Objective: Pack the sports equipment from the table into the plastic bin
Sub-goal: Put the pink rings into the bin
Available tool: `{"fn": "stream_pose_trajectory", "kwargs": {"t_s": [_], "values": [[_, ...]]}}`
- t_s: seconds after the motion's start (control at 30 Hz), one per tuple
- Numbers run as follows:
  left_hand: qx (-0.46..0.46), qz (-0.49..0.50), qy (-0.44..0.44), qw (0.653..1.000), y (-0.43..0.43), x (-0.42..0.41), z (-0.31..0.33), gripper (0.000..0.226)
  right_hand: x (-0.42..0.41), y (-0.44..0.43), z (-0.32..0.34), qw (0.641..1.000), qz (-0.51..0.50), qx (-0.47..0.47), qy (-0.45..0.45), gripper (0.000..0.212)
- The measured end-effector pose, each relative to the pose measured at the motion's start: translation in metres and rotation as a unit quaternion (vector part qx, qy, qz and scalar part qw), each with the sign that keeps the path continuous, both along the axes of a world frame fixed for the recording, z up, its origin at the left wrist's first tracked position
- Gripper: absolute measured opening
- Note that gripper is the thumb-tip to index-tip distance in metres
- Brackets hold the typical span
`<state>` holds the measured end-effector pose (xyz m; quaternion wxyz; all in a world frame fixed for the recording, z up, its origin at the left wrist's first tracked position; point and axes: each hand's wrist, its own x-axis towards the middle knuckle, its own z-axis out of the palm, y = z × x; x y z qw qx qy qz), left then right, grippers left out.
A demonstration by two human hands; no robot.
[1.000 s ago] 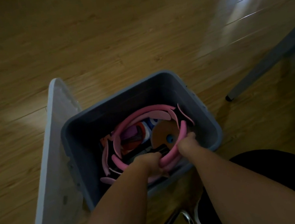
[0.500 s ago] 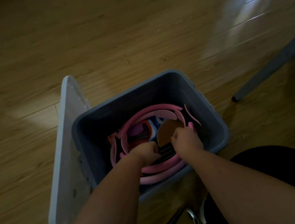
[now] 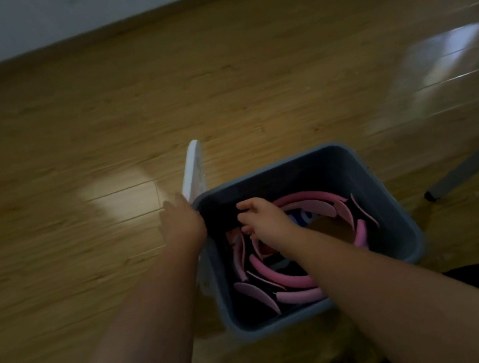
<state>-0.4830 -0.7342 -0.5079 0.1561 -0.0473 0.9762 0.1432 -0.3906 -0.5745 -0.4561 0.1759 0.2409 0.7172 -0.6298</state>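
While the flat left hand (image 3: 180, 223) touches the lid (image 3: 194, 163), the ring (image 3: 279, 277) lies at 6 o'clock below the loosely curled right hand (image 3: 265, 218).

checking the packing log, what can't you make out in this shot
Head view:
Items under the pink rings: dark, and covered by the right hand and forearm.
Whether the left hand grips the lid: motion blur.
What the right hand holds, if anything: too dark.
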Motion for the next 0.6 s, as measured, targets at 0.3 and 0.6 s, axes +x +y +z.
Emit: {"fn": "stream_pose_trajectory", "kwargs": {"t_s": [0.3,0.6], "values": [[0.167,0.138,-0.105,0.971,-0.020,0.015,-0.024,0.041,0.008,-0.019,0.001,1.000,0.017,0.009,-0.004,0.033],[0.146,-0.065,-0.074,0.984,0.019,0.025,0.008,0.074,0.016,0.011,0.022,0.926,0.145,0.330,0.115,0.050]]}}
